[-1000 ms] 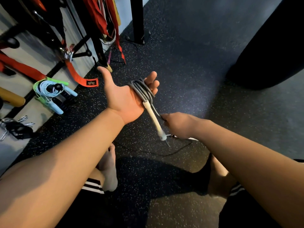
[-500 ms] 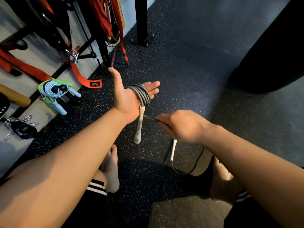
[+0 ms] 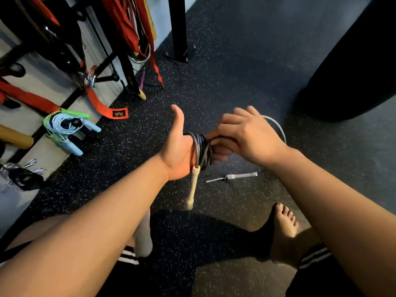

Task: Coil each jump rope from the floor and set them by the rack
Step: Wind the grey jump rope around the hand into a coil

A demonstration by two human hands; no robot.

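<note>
The person's left hand point(image 3: 177, 147) is held out above the middle of the dark speckled rubber floor point(image 3: 231, 78), thumb pointing up. The grey jump rope point(image 3: 202, 151) is wound in several turns around its palm. Its fingers point(image 3: 220, 154) reach out straight and close together through the coil, partly hidden. The right hand point(image 3: 246, 137) lies over those fingers with its own fingers curled. It seems to pinch the rope's free end against the coil, though the grip itself is covered. A pale loop of the rope arcs out behind the right hand. One cream plastic handle point(image 3: 193, 187) hangs down from the coil, and the second slim pale handle point(image 3: 236, 176) lies on the floor below the right wrist. At the floor's left edge, a coiled light-blue and green jump rope bundle point(image 3: 64, 128) lies beside the black metal rack point(image 3: 125, 61).
</note>
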